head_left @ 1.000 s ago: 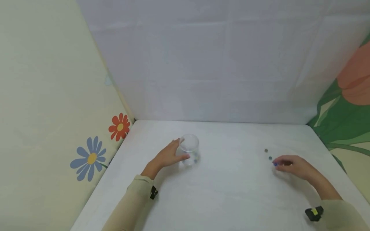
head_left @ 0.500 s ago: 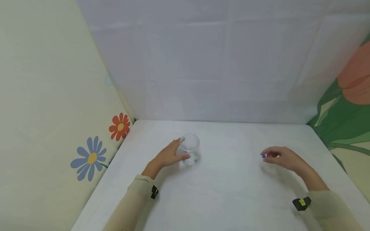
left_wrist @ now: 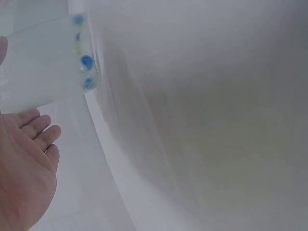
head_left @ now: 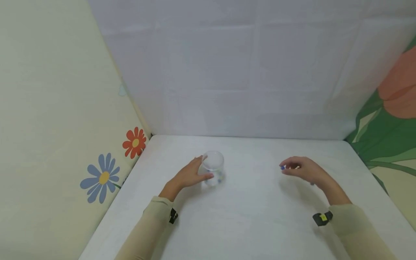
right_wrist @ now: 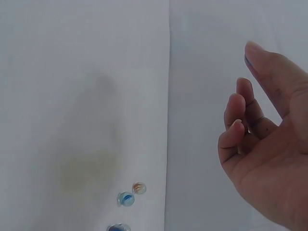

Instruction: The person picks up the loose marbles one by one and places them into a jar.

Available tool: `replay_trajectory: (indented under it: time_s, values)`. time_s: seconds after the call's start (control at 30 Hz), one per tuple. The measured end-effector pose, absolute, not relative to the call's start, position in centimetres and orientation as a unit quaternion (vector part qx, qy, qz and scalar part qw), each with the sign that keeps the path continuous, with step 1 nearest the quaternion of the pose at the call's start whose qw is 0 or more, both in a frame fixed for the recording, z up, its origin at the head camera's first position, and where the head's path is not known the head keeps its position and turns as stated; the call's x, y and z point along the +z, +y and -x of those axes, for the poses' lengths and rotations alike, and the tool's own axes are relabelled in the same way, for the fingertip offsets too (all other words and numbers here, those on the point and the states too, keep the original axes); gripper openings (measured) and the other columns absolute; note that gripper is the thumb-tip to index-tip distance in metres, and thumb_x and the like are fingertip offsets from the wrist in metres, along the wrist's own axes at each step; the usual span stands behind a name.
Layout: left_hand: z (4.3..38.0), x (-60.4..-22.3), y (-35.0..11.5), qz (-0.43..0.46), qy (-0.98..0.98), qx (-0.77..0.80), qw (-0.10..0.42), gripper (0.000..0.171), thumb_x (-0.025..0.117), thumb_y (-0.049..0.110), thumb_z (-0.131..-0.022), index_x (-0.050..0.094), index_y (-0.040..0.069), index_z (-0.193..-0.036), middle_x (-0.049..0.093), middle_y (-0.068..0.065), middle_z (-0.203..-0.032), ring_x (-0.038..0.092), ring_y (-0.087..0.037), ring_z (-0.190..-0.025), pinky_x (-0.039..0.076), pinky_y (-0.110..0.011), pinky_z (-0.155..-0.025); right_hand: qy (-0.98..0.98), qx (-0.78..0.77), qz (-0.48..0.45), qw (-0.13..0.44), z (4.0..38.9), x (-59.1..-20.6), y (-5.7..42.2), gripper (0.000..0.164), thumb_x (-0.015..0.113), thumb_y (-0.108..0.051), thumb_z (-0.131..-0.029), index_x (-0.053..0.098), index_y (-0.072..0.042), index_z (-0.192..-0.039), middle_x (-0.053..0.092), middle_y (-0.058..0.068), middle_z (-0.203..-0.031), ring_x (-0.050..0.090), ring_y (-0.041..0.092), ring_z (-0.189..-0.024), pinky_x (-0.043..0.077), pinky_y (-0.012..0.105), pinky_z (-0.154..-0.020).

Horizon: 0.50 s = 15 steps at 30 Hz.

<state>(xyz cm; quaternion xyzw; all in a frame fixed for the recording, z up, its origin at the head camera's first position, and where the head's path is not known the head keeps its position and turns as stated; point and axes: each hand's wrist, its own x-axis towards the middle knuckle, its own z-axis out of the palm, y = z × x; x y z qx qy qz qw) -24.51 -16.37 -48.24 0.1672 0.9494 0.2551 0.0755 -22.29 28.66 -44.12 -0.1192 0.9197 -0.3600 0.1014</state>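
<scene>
A clear, open-topped plastic jar (head_left: 213, 161) stands upright on the white table, left of the middle. My left hand (head_left: 190, 176) holds it from the left, thumb across the front and fingers round the far side. Several blue and yellow marbles (left_wrist: 86, 62) lie at the jar's bottom in the left wrist view. To the right, above the table, my right hand (head_left: 305, 169) pinches a blue marble (head_left: 282, 167) between thumb and fingertips. The thumb mostly hides that marble in the right wrist view, where only a blue sliver shows.
On the table (head_left: 247, 216) below the right hand lie an orange-streaked marble (right_wrist: 139, 188), a blue-streaked marble (right_wrist: 126, 198) and a dark blue marble (right_wrist: 119, 227). A white sheet (head_left: 227, 72) rises behind the table, with flower-patterned cloth at both sides.
My right hand has lifted the blue marble off the table and carried it left and away from me, toward the jar. The left hand and the jar have stayed in place.
</scene>
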Motion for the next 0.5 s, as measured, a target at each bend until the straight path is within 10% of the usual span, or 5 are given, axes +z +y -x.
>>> replay_trajectory:
  time_s: [0.5]
  values:
    - [24.5,-48.3,-16.1,-0.163,0.949,0.260,0.073,0.104,0.065,0.067,-0.088,0.021,0.010,-0.162,0.024,-0.016,-0.166,0.019,-0.037,-0.154,0.023,-0.059,-0.121,0.910,-0.367,0.170,0.093,24.0,-42.8,25.7,0.032,0.073,-0.027,-0.095,0.071,-0.012,-0.123,0.065,0.004,-0.103,0.056,0.022,-0.093,0.049,0.034,-0.075]
